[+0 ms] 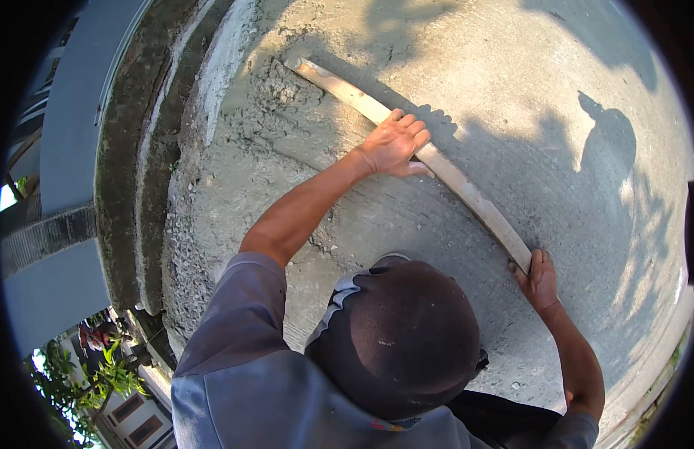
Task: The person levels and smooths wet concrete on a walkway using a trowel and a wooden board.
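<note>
A long, pale wooden screed board point(467, 191) lies slantwise across the wet grey concrete point(377, 217), looking bowed through the wide lens. My left hand point(395, 146) grips it a little beyond its middle, fingers over the far edge and thumb along the near side. Its near right end is in my right hand point(540, 278), with the fingers wrapped round it. The far left end of the board rests by a rough, lumpy patch of concrete point(280, 90). Smeared, streaky concrete shows below the board, between my arms.
A raised, stained kerb point(126, 172) runs along the left, with gravelly concrete beside it. Beyond are a grey-blue wall point(70, 112) and green leaves point(100, 378). A dark brown rounded shape point(407, 337) fills the lower middle. Shadows fall across the concrete at right.
</note>
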Action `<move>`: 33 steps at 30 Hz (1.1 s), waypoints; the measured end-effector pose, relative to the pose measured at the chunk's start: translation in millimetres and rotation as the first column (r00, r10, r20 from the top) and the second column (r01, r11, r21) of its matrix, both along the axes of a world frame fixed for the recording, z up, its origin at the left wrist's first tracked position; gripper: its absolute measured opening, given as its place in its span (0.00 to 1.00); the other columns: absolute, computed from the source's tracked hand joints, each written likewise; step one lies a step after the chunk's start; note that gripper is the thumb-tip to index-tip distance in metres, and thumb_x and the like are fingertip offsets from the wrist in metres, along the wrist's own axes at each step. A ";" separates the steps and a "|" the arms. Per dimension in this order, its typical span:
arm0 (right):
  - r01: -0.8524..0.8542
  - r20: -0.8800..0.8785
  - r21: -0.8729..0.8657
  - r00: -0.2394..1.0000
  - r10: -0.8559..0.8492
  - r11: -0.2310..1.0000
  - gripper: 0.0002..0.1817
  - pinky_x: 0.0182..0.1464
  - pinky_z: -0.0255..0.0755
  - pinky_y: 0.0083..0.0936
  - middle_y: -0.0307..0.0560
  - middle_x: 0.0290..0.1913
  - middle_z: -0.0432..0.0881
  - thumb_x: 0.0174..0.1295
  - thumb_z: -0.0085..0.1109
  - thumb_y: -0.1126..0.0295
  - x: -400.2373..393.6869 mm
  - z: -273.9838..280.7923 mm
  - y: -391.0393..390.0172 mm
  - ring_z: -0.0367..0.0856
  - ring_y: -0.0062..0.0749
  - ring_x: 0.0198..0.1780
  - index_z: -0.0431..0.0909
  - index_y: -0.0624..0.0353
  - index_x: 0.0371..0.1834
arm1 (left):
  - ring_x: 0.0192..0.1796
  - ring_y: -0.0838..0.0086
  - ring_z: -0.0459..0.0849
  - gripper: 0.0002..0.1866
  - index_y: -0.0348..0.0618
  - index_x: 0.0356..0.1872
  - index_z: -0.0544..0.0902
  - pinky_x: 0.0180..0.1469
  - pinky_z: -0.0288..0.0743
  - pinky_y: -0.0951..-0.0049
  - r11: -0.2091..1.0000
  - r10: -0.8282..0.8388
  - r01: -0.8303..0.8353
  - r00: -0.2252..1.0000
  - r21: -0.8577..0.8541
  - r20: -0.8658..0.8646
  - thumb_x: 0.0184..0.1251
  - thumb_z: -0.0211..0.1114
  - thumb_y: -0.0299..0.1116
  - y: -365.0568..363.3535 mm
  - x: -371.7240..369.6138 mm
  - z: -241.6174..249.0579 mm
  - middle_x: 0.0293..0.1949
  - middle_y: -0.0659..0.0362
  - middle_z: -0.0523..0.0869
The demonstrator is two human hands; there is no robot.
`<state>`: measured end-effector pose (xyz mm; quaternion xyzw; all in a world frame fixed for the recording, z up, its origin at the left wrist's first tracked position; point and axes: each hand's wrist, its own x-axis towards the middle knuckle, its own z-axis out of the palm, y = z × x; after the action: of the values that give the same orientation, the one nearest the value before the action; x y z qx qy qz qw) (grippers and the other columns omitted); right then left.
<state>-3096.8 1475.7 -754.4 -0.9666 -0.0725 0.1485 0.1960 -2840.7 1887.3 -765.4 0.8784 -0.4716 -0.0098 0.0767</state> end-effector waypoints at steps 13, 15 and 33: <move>-0.017 -0.140 -0.209 0.990 -0.012 0.978 0.26 0.52 0.72 0.53 0.66 0.45 0.74 0.58 0.72 0.64 -135.3 2.9 -191.0 0.75 0.66 0.49 0.69 0.69 0.49 | 0.44 0.65 0.77 0.31 0.44 0.40 0.82 0.54 0.67 0.56 0.940 -0.009 0.016 1.000 -0.340 0.023 0.53 0.75 0.63 -160.7 -155.7 -27.7 0.37 0.58 0.77; -0.056 -0.122 -0.182 0.992 0.034 0.982 0.26 0.52 0.71 0.51 0.64 0.45 0.75 0.57 0.72 0.61 -87.9 -2.6 -138.2 0.75 0.64 0.50 0.70 0.67 0.48 | 0.43 0.64 0.76 0.31 0.44 0.40 0.81 0.53 0.67 0.57 0.949 -0.011 0.001 1.000 -0.316 -0.030 0.53 0.75 0.63 -95.9 -115.4 -21.6 0.36 0.58 0.76; 0.222 -0.285 -0.252 0.913 -0.292 0.942 0.25 0.50 0.73 0.55 0.67 0.44 0.75 0.56 0.74 0.68 -160.7 21.7 -162.6 0.76 0.69 0.48 0.69 0.70 0.46 | 0.45 0.67 0.78 0.31 0.43 0.40 0.81 0.50 0.67 0.61 0.921 -0.185 0.180 0.983 -0.345 0.017 0.54 0.76 0.62 -187.0 -134.9 -31.5 0.37 0.58 0.79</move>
<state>-3257.5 1313.2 -732.6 -0.9463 0.1051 0.2821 0.1177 -2975.5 1700.4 -797.0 0.8036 -0.5451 0.0590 0.2317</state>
